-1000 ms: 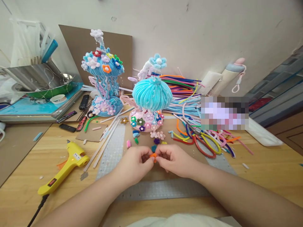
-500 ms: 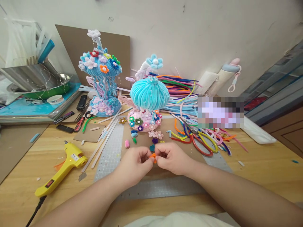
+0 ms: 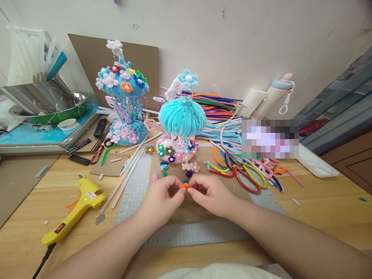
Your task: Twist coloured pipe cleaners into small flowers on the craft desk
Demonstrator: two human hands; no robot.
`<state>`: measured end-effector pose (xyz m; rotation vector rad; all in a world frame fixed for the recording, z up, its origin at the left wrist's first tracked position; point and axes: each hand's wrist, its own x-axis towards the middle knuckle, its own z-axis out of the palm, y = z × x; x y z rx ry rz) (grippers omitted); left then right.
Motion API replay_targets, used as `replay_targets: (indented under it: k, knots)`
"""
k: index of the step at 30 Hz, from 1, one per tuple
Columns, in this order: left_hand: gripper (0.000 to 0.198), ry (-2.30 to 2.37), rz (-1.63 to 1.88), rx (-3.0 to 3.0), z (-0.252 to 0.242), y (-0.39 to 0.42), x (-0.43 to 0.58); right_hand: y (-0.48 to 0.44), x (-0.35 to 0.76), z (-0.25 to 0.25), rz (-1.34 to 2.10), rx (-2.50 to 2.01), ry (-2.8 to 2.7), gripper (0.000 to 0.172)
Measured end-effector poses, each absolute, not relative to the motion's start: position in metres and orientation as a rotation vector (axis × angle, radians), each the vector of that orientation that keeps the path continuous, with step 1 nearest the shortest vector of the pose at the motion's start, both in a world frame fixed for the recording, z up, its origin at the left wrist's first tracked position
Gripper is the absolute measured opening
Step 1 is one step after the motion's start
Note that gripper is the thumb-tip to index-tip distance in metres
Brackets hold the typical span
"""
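Pinched closed, my left hand (image 3: 164, 199) holds one side of a small orange fuzzy piece (image 3: 184, 186) over brown cardboard (image 3: 190, 211); my right hand (image 3: 213, 197), closed likewise, grips the other side. From the left, a yellow glue gun (image 3: 76, 208) lies well apart, a turquoise-topped figure (image 3: 182, 118) stands beyond my hands, and scissors (image 3: 238, 160) lie to the right.

Tiny fuzzy piece (image 3: 184, 186) is full-on orange. Ribbed dome (image 3: 182, 118) is turquoise, top flower (image 3: 188, 79) light blue with a white middle, base (image 3: 164, 141) pink, dotted with multicoloured flowers (image 3: 170, 150). Glue gun (image 3: 74, 211) is yellow, cord (image 3: 45, 257) black. Cutting mat (image 3: 200, 232) has a grid on grey, surface (image 3: 23, 205) is tan wood grain, cardboard sheet (image 3: 142, 66) just plain brown.
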<state>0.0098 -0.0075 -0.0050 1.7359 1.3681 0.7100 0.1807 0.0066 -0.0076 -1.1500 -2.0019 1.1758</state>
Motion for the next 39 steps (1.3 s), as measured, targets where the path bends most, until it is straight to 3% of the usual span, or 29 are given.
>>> replay_targets:
  k: [4,11,19,23,29,39]
  knots:
    - [0.015,1.326,0.647,1.867,-0.0021,-0.0097,0.0091,0.0050,0.1811,-0.0084,1.155,-1.134,-2.037,0.006]
    - [0.019,1.278,0.710,1.589,-0.0034,-0.0055,0.0106,0.0082,0.1759,-0.0097,1.763,-1.199,-1.611,0.006]
    - [0.022,1.183,0.580,1.701,-0.0023,-0.0071,0.0097,0.0068,0.1751,-0.0120,1.786,-1.231,-1.609,0.004]
    - [0.019,1.069,0.625,1.460,-0.0017,-0.0072,0.0111,0.0080,0.1772,-0.0101,1.772,-1.245,-1.669,0.007]
    - [0.022,1.021,0.701,1.224,-0.0030,-0.0065,0.0145,0.0045,0.1745,-0.0063,1.528,-1.285,-1.702,0.006]
    - [0.016,1.258,0.750,1.754,0.0021,-0.0136,0.0137,0.0040,0.1741,-0.0069,1.887,-1.173,-1.394,0.002]
